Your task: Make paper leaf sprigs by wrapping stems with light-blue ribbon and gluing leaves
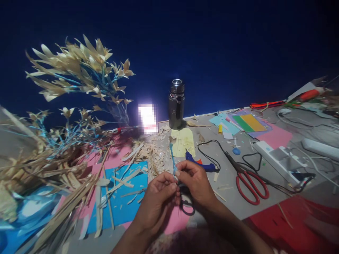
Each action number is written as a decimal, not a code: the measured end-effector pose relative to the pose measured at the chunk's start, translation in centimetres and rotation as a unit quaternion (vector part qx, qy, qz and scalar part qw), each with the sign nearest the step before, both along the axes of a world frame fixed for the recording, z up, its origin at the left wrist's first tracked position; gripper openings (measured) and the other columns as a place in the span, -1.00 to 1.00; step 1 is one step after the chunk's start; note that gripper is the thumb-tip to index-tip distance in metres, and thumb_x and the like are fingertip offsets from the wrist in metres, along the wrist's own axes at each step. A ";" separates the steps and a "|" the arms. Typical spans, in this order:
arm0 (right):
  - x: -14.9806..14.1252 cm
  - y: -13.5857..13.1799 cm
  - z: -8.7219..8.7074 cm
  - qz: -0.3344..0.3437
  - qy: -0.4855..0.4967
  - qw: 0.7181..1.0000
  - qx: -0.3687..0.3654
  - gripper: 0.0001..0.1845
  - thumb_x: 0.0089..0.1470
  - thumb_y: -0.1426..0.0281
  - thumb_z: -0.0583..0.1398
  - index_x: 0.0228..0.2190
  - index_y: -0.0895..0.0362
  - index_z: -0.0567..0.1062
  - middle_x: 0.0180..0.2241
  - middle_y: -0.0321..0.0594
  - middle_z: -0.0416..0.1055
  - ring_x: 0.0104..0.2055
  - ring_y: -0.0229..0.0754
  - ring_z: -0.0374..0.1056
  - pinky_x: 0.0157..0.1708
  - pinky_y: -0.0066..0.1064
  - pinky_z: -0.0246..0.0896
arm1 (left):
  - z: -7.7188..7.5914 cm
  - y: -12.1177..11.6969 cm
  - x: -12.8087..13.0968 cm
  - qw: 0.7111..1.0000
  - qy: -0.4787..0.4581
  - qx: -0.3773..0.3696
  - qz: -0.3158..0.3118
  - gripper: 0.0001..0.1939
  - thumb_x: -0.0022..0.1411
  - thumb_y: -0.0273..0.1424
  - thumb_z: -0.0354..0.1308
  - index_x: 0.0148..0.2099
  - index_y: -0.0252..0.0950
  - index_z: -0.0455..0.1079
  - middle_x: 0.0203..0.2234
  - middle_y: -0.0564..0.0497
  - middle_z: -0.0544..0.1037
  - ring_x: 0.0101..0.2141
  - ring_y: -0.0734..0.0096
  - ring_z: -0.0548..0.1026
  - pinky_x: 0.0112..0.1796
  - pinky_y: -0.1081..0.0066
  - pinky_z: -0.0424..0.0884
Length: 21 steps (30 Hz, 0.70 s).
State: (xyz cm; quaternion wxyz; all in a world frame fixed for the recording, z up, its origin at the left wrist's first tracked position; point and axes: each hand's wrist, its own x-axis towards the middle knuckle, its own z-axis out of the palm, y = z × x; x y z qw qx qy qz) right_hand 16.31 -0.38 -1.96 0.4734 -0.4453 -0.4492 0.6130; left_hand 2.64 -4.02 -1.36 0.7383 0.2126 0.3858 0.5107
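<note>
Near the middle of the view I see a thin flower stem (172, 155) wrapped in light blue, tipped with a small dried brown bud. My left hand (157, 195) pinches its lower end between thumb and fingers. Close against it, my right hand (197, 181) is also closed on the stem a little higher, fingertips nearly touching the left ones. Under the hands lies a small pair of scissors with black handles (188, 207), partly hidden. A blue glue gun (202, 164) rests just beyond my right hand, beside a pale yellow sheet (182, 143).
Bunches of dried-husk flowers on blue stems (79, 76) stand at left, above husk strips (79, 176) and a blue sheet (120, 197). A steel flask (176, 106) stands behind. Right are red-handled scissors (251, 185), a power strip (275, 158), cables and a red sheet (293, 218).
</note>
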 end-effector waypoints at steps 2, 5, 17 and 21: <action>0.0 0.0 -0.2 -0.001 0.012 1.000 0.000 -0.88 -0.06 0.35 0.31 -0.47 0.14 0.50 -0.55 -0.36 0.37 -0.53 -0.31 0.24 -0.49 -0.49 0.17 | 0.0 0.0 0.0 0.999 -0.033 -0.021 -0.003 -0.71 -0.08 -0.39 0.53 -0.39 -0.33 0.47 -0.61 0.07 0.51 -0.59 0.53 0.43 -0.48 0.51 0.39; 0.0 -0.1 -0.4 0.006 0.051 0.999 -0.010 -0.86 -0.07 0.34 0.32 -0.48 0.14 0.48 -0.57 -0.36 0.37 -0.54 -0.30 0.25 -0.49 -0.48 0.18 | 0.0 -0.3 0.0 0.999 -0.041 -0.025 0.006 -0.69 -0.10 -0.38 0.54 -0.41 -0.33 0.46 -0.60 0.06 0.51 -0.56 0.51 0.44 -0.45 0.50 0.40; -1.0 -0.8 0.3 -0.003 -0.072 0.995 0.063 -0.89 -0.01 0.33 0.26 -0.45 0.11 0.45 -0.56 -0.35 0.33 -0.56 -0.28 0.25 -0.57 -0.48 0.14 | 0.0 -0.4 -0.3 0.942 0.309 0.036 0.124 -0.80 -0.03 -0.35 0.40 -0.47 -0.30 0.43 -0.62 0.08 0.50 -0.58 0.45 0.41 -0.51 0.48 0.33; -1.2 -1.1 0.1 -0.034 -0.151 0.978 0.137 -0.97 0.00 0.41 0.22 -0.43 0.11 0.48 -0.49 -0.33 0.36 -0.52 -0.30 0.21 -0.51 -0.46 0.13 | 0.4 -0.3 0.0 0.937 0.325 0.038 0.122 -0.80 -0.07 -0.35 0.40 -0.49 -0.30 0.43 -0.64 0.09 0.49 -0.60 0.46 0.39 -0.54 0.49 0.31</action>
